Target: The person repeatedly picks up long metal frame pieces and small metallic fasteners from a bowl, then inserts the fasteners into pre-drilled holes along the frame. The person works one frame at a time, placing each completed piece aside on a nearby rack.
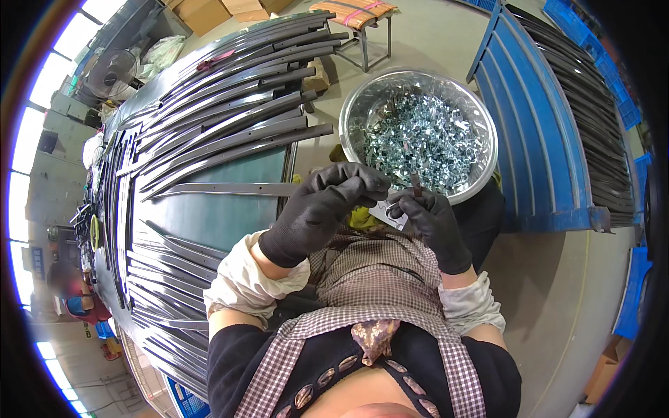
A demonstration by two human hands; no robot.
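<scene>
Checked apron [380, 285] over a dark top, seen from above, on a seated person wearing dark gloves. Beyond the lap, the left hand [324, 205] is curled with its fingertips together; whether they grip anything, I cannot tell. Close beside it, the right hand [433, 221] is clamped on a small dark strip [417, 184], which points upward in front of a shiny round bowl [490, 164]. Small silvery metal pieces [425, 143] fill much of the bowl.

To the left stretches a table [209, 217] with a green top, mostly covered by long dark rails [244, 143], some jutting over its edge. One rail runs in behind the left glove. To the right, a ribbed blue bin [526, 153] stands on the grey floor [568, 279], more dark rails behind its wall. Farther off are a wooden-topped stool [355, 12], cardboard boxes [198, 14], a fan [111, 72], bright windows [19, 202] and, far left, another person [77, 305].
</scene>
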